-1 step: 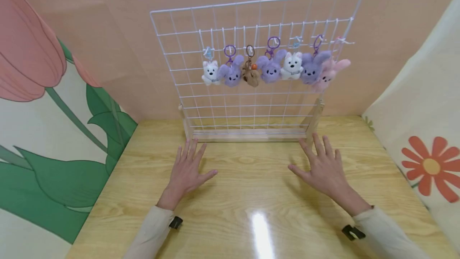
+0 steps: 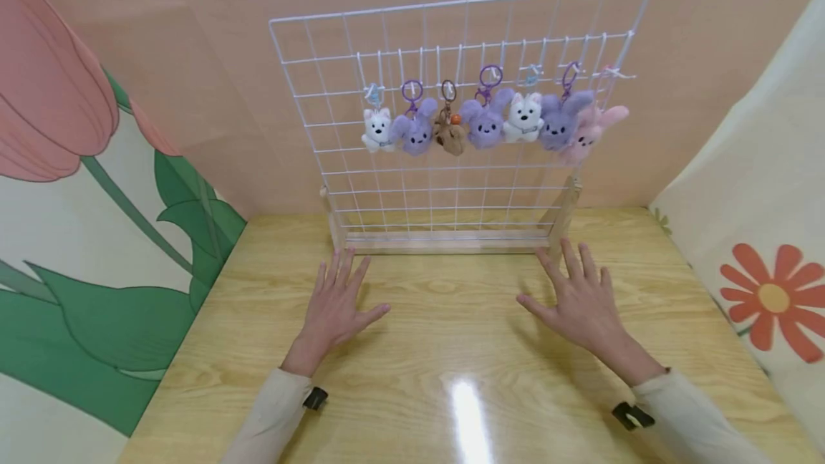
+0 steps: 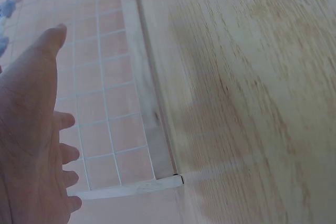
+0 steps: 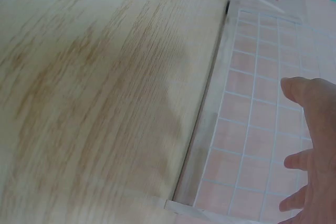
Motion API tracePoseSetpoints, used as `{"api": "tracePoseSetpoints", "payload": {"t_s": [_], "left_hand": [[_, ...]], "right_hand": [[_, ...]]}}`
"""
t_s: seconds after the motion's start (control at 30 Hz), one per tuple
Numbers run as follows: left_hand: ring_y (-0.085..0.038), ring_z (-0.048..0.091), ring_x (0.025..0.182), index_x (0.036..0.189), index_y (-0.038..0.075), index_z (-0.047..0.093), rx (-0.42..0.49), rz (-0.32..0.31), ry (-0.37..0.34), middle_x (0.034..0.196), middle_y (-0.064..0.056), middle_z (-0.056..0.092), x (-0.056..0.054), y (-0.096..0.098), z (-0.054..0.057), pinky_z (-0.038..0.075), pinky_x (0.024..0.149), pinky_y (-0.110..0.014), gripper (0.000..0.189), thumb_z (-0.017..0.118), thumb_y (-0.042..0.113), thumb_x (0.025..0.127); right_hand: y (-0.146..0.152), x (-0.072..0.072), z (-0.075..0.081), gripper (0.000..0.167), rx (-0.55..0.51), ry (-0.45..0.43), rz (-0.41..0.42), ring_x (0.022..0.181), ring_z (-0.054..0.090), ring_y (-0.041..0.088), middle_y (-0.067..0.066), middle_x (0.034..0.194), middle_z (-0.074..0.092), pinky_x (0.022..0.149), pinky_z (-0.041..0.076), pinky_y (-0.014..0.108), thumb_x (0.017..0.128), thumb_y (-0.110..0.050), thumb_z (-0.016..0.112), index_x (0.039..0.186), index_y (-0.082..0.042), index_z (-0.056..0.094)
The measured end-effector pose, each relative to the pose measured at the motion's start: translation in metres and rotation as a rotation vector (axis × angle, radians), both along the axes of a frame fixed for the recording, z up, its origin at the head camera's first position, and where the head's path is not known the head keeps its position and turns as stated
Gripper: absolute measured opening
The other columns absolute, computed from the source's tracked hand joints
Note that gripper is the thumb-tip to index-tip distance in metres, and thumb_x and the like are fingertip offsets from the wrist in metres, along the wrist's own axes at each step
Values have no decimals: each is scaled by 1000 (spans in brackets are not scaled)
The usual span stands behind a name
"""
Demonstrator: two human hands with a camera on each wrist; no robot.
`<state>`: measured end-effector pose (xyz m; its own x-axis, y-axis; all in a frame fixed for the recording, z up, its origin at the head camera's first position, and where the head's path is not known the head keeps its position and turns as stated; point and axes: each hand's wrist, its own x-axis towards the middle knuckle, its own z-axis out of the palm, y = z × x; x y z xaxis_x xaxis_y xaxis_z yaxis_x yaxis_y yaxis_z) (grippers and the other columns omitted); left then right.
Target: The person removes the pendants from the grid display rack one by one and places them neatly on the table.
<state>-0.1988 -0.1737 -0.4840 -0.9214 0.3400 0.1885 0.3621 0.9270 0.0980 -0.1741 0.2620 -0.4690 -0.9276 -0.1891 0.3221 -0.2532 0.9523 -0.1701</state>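
Note:
My left hand (image 2: 331,306) is over the table's left half, fingers spread and nothing in it. Across from it, my right hand (image 2: 583,303) has its fingers spread too and holds nothing. Both are nearest to a white wire grid rack (image 2: 419,199) in a wooden stand (image 2: 445,242). Plush keychains hang in a row from hooks on the rack: two white dogs (image 2: 378,131), three purple bunnies (image 2: 485,126), a brown plush (image 2: 450,136) and, at the right end, a pink bunny (image 2: 588,136). In the wrist views, my left hand (image 3: 26,129) and right hand (image 4: 320,140) appear at the edges.
The wood-grain table (image 2: 425,349) runs up to a peach backdrop (image 2: 193,92). A tulip-printed panel (image 2: 51,113) rises on the left and a flower-printed panel (image 2: 773,199) on the right. Light glares off the table front.

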Motion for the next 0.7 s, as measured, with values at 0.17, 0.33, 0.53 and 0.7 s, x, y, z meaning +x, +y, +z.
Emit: {"api": "tracePoseSetpoints", "payload": {"t_s": [0.17, 0.33, 0.53, 0.7], "left_hand": [[-39, 7, 157, 165, 17, 21, -2, 0, -1, 171, -14, 4, 1, -1, 2, 6, 129, -58, 100, 46, 80, 91], [-41, 9, 157, 163, 13, 27, 21, -5, 16, 170, -16, 9, 0, -3, 5, 9, 128, -61, 100, 47, 79, 91], [-39, 6, 157, 163, 13, 28, 54, 5, 0, 170, -18, 11, -4, -6, 11, 8, 128, -61, 100, 47, 80, 91], [-41, 9, 157, 163, 11, 24, 71, 6, -2, 170, -20, 14, -8, -10, 16, 9, 127, -62, 100, 46, 78, 93]], "right_hand": [[0, 1, 0, 94, -7, 6, 5, 151, 14, 54, 27, 166, 18, 99, 25, 90, 89, -67, 67, 163, -24, 28], [1, 3, 5, 91, -16, 23, 12, 151, 15, 53, 27, 165, 20, 99, 28, 88, 89, -65, 68, 161, -22, 33], [4, 4, 9, 93, -8, 34, 25, 151, 17, 53, 27, 165, 22, 99, 29, 87, 88, -65, 68, 162, -21, 32], [8, 3, 12, 93, -10, 42, 33, 151, 16, 53, 26, 166, 19, 99, 29, 87, 89, -64, 69, 162, -20, 31]]}}
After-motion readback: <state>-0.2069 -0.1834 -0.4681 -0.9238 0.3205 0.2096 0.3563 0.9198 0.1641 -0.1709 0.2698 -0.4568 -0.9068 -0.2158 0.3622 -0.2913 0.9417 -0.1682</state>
